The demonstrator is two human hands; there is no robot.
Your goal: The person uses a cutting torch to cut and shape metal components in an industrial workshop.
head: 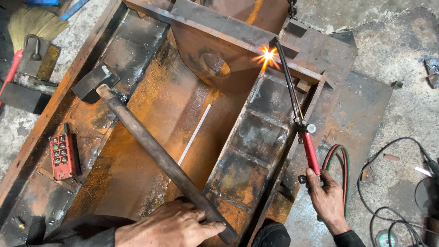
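My right hand (327,197) grips the red handle of a cutting torch (309,148). Its long thin tube runs up and left to a bright sparking flame (267,56) on the edge of a rusty steel plate with a round hole (215,64). My left hand (176,225) rests on the lower end of a sledgehammer's wooden handle (160,158), fingers wrapped over it. The hammer's dark head (94,81) lies on the rusty steel structure (151,105) at upper left.
A red push-button pendant control (62,157) lies at left on the steel. A metal ruler (194,135) lies mid-plate. Red and green hoses (340,164) trail from the torch. Black cables (393,192) and a broom (27,23) lie on the concrete floor.
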